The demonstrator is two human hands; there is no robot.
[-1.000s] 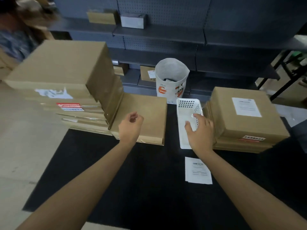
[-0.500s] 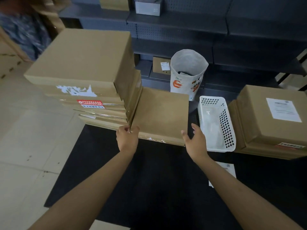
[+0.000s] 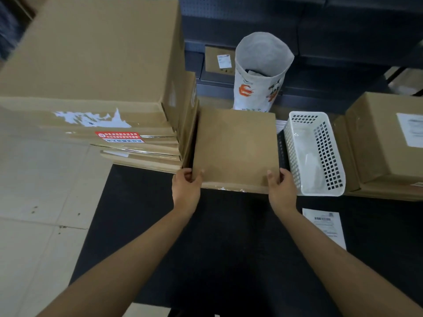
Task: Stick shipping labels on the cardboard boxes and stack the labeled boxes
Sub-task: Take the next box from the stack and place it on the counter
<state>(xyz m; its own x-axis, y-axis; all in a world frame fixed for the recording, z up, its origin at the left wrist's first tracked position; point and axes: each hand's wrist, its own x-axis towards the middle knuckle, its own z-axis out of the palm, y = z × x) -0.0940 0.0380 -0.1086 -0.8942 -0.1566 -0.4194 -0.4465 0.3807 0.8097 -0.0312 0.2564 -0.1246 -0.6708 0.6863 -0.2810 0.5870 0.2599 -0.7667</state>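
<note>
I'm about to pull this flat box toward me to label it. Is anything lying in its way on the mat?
Nothing visible blocks it. Both the left hand and the right hand already grip the flat box at its near corners, and the black mat in front of it is bare. The loose label lies off to the right, beside that path.

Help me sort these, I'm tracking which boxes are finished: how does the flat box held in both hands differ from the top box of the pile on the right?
The held flat box has a bare top; the right-pile top box carries a white shipping label. The held flat box lies alone on the black mat, gripped by the left hand and right hand; the right-pile top box sits untouched on other boxes. Both are plain brown cardboard.
</note>
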